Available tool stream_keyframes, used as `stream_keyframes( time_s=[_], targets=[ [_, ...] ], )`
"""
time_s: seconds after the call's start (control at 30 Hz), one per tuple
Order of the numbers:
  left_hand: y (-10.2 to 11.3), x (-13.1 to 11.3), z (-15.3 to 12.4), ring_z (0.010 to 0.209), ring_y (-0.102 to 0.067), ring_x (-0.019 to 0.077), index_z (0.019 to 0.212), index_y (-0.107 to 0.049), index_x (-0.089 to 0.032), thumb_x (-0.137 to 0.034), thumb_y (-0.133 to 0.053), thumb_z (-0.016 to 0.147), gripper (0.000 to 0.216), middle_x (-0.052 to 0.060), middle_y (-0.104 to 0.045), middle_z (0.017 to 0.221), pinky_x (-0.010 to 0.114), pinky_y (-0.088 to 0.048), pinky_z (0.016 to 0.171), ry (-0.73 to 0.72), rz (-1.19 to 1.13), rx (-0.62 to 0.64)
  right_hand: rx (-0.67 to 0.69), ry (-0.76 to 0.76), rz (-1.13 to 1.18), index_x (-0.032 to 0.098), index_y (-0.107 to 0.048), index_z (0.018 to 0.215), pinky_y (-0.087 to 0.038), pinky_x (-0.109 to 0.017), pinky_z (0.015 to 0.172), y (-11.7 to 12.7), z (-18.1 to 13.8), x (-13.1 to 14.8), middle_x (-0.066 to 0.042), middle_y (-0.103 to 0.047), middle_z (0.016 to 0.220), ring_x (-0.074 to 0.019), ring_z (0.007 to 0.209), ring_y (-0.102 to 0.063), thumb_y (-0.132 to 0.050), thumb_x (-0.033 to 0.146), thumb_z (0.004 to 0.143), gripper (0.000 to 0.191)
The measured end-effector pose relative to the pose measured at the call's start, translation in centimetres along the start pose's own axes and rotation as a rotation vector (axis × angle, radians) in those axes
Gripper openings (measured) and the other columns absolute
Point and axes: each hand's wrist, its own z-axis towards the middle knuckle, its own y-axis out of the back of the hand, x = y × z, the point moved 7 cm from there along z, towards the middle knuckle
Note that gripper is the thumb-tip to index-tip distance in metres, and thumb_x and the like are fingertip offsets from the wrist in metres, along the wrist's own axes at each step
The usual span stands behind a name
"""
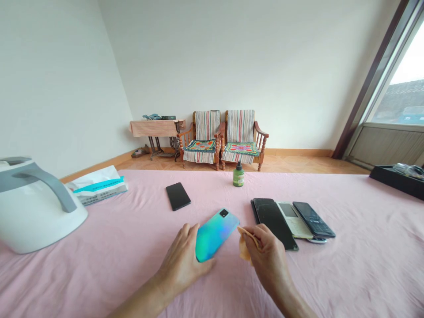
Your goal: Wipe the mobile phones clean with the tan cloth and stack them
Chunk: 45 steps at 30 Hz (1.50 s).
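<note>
My left hand (180, 260) grips the near end of a teal, iridescent phone (216, 233) that lies back-up, tilted, on the pink tablecloth (347, 274). My right hand (266, 256) pinches a small yellowish cloth (245, 245) just to the right of that phone, not touching it. To the right of my right hand lie three phones side by side: a large black one (273, 218), a pale keypad one (293, 218) and a dark keypad one (313, 219).
A black phone (178, 196) and a small green bottle (238, 175) stand farther back. A white kettle (29, 207) and a tissue pack (99, 184) are at the left, a black tray (394, 181) at the far right. Two wooden chairs (221, 139) stand by the wall.
</note>
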Motion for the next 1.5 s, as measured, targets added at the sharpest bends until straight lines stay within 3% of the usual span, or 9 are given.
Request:
stream_keyframes(
  time_s=[0.13,0.2,0.37,0.5,0.7,0.83,1.13,1.37,1.5],
  targets=[
    [-0.3,-0.4,-0.8,0.115,-0.047,0.033,0.134,-0.041,-0.015,-0.032,-0.078,0.053,0.091,0.014,-0.051,0.12,0.042,-0.038,0.097,0.033,-0.133,0.043,-0.024,-0.027,0.032,0.018,-0.065,0.079,-0.042,-0.024,0.056,0.1,-0.1,-0.2,-0.001,-0.056,0.069,-0.0147,0.06,-0.055,-0.049,0.041,0.089,0.029],
    [-0.4,-0.6,-1.1,0.114,-0.049,0.033,0.134,-0.042,-0.018,-0.026,-0.079,0.05,0.092,0.013,-0.052,0.12,0.042,-0.038,0.097,0.024,-0.223,0.076,-0.037,-0.06,0.028,0.018,-0.062,0.081,-0.042,-0.025,0.056,0.2,-0.1,-0.5,0.0,-0.056,0.067,-0.0147,0.059,-0.054,-0.05,0.039,0.089,0.025],
    [-0.8,-1.8,-1.6,0.105,-0.055,0.028,0.12,-0.055,-0.023,-0.007,-0.068,0.055,0.068,0.007,-0.06,0.112,0.036,-0.042,0.092,-0.063,-0.487,0.147,0.037,0.062,-0.049,0.019,-0.057,0.074,-0.041,-0.022,0.057,-0.8,-0.5,0.1,0.0,-0.054,0.072,-0.013,0.062,-0.054,-0.052,0.025,0.087,0.016],
    [-2.0,-2.7,-1.7,0.074,-0.06,0.0188,0.1,-0.062,-0.019,-0.002,-0.057,0.059,0.045,0.002,-0.065,0.085,0.024,-0.044,0.062,-0.03,-0.659,0.255,0.173,0.173,-0.034,0.019,-0.059,0.074,-0.042,-0.02,0.061,-2.6,-1.5,1.3,0.0,-0.056,0.076,-0.0118,0.067,-0.056,-0.048,0.007,0.083,0.019],
    [-3.0,-2.0,-0.3,0.058,-0.053,0.0121,0.083,-0.062,-0.012,-0.022,-0.064,0.067,0.019,-0.001,-0.059,0.066,0.021,-0.038,0.052,0.111,-0.775,0.34,0.296,0.222,-0.049,0.018,-0.059,0.075,-0.042,-0.021,0.062,-3.6,-3.7,2.9,-0.002,-0.058,0.079,-0.013,0.071,-0.058,-0.051,0.004,0.079,0.017],
    [-3.8,-0.5,0.5,0.047,-0.046,0.0096,0.074,-0.057,-0.013,-0.038,-0.061,0.07,0.025,-0.004,-0.053,0.056,0.021,-0.034,0.045,0.195,-0.787,0.355,0.36,0.301,-0.068,0.019,-0.062,0.078,-0.044,-0.023,0.066,-4.2,-4.2,2.9,-0.003,-0.058,0.08,-0.0139,0.075,-0.057,-0.049,0.008,0.086,0.018],
    [-4.3,0.0,0.4,0.047,-0.045,0.0084,0.072,-0.052,-0.013,-0.042,-0.062,0.068,0.03,-0.004,-0.052,0.058,0.02,-0.032,0.043,0.214,-0.83,0.366,0.271,0.307,-0.174,0.019,-0.07,0.083,-0.046,-0.028,0.076,-5.6,2.7,-0.1,-0.004,-0.06,0.083,-0.0158,0.079,-0.057,-0.051,0.012,0.089,0.021],
    [-4.1,-0.2,0.3,0.043,-0.044,0.0069,0.075,-0.052,-0.013,-0.046,-0.065,0.068,0.036,-0.004,-0.052,0.057,0.018,-0.031,0.038,0.219,-0.838,0.364,0.414,0.374,-0.08,0.021,-0.065,0.092,-0.049,-0.028,0.076,-5.1,-2.6,1.8,-0.006,-0.06,0.092,-0.0172,0.085,-0.057,-0.046,0.009,0.09,0.022],
    [-4.2,0.0,0.2,0.04,-0.044,0.0068,0.076,-0.052,-0.014,-0.046,-0.064,0.069,0.035,-0.005,-0.051,0.056,0.016,-0.029,0.031,0.238,-0.797,0.365,0.412,0.404,-0.157,0.022,-0.065,0.098,-0.05,-0.029,0.076,-5.5,-1.7,2.1,-0.006,-0.061,0.093,-0.0182,0.086,-0.056,-0.045,0.01,0.091,0.023]
  ],
)
